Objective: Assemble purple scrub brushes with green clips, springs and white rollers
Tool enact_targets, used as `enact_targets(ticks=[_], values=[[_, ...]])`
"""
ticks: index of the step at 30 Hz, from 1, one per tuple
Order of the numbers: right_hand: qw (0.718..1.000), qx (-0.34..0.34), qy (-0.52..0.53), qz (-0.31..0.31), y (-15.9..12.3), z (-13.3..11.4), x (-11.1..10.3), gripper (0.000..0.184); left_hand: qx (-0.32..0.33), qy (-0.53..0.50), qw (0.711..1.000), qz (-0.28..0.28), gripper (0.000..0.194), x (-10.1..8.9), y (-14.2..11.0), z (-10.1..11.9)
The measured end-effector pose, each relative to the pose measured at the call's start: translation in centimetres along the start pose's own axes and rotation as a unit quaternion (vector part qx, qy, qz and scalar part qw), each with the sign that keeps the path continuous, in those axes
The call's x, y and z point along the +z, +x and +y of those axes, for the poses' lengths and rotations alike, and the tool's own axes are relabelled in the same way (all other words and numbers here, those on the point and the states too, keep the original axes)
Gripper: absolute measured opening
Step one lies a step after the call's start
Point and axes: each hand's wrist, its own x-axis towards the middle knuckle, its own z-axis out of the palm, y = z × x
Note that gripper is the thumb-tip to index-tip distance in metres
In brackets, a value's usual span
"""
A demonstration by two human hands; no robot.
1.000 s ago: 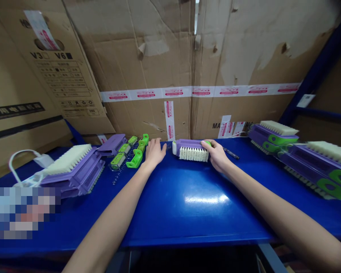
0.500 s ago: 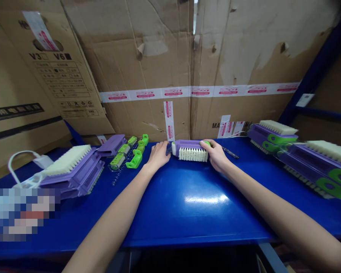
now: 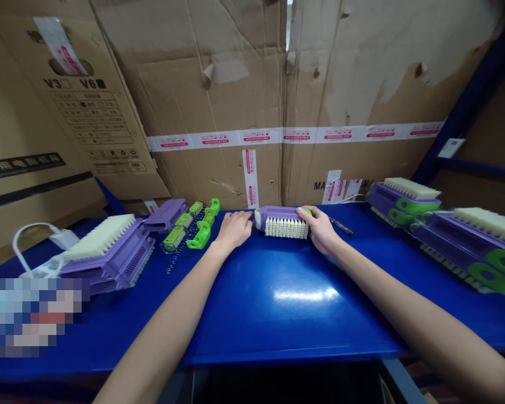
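A purple brush (image 3: 284, 215) with cream bristles pointing toward me rests near the back of the blue table. My right hand (image 3: 320, 227) grips its right end, thumb over the green cap. Just off the brush's white and green left end is my left hand (image 3: 235, 229), its fingers bent together at the tips. Something small and thin may be between those fingertips and the brush, too small to name. Left of that hand lie green brackets (image 3: 200, 235), green blocks in clear casings (image 3: 174, 238) and several thin metal springs (image 3: 172, 261).
Stacked purple brushes stand at left (image 3: 109, 247) and right (image 3: 458, 241). A purple shell (image 3: 166, 215) lies behind the green blocks. A dark pen-like tool (image 3: 340, 226) is beyond my right hand. Cardboard (image 3: 219, 101) walls the back; a white cable (image 3: 21, 235) loops at left.
My left hand has shifted slightly left and its fingers have drawn in. The dark see-through piece by its fingertips no longer shows. The right hand and brush stay nearly still.
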Motion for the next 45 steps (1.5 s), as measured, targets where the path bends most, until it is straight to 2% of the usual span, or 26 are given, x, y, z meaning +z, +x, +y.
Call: enact_targets(ticks=[4, 8, 10, 14, 19, 21, 25, 28, 30, 32, 37, 40, 43, 45], values=[[1.0, 0.0, 0.008, 0.0, 0.1, 0.1, 0.0, 0.042, -0.001, 0.048, 0.999, -0.004, 0.039, -0.1, 0.1, -0.1], [1.0, 0.0, 0.011, -0.001, 0.1, 0.1, 0.0, 0.041, -0.019, 0.04, 0.999, -0.014, 0.039, -0.2, 0.1, -0.1], [1.0, -0.001, 0.009, 0.0, 0.0, 0.1, 0.0, 0.041, -0.049, 0.032, 0.998, -0.015, 0.044, -0.2, 0.0, -0.1], [1.0, -0.003, 0.007, 0.0, 0.0, 0.2, 0.0, 0.04, -0.147, -0.001, 0.989, 0.004, 0.048, 0.2, 0.0, 0.0], [1.0, -0.008, -0.002, -0.011, 0.2, 0.2, -0.1, 0.04, -0.153, -0.076, 0.983, -0.07, 0.044, 1.1, 0.4, -0.2], [1.0, -0.008, -0.007, -0.012, 0.2, 0.2, -0.1, 0.04, -0.153, -0.101, 0.98, -0.082, 0.041, 1.2, 0.5, -0.3], [1.0, -0.009, -0.003, -0.012, 0.2, 0.2, -0.1, 0.04, -0.156, -0.159, 0.973, -0.065, 0.035, 1.2, 0.5, -0.3], [1.0, -0.006, 0.008, -0.004, 0.2, 0.1, -0.2, 0.04, -0.169, -0.241, 0.956, -0.008, 0.034, 1.8, 0.7, -0.4], [1.0, 0.006, 0.024, -0.001, 0.2, 0.1, -0.2, 0.041, -0.187, -0.3, 0.935, 0.037, 0.032, 2.3, 1.0, -0.5], [0.999, 0.02, 0.038, 0.002, 0.2, 0.1, -0.2, 0.041, -0.22, -0.384, 0.895, 0.061, 0.031, 2.7, 1.3, -0.5], [0.998, 0.033, 0.056, 0.014, 0.2, -0.1, -0.2, 0.041, -0.301, -0.599, 0.738, 0.075, 0.028, 2.0, 1.7, 0.2], [0.997, 0.039, 0.063, 0.028, 0.1, -0.2, 0.0, 0.041, -0.326, -0.663, 0.668, 0.092, 0.029, 1.1, 1.6, 1.0], [0.996, 0.042, 0.065, 0.041, -0.1, -0.4, 0.1, 0.041, -0.337, -0.69, 0.626, 0.136, 0.028, 0.8, 1.5, 1.5], [0.995, 0.048, 0.072, 0.043, -0.1, -0.4, 0.1, 0.042, -0.333, -0.688, 0.624, 0.161, 0.027, 1.0, 1.5, 1.6]])
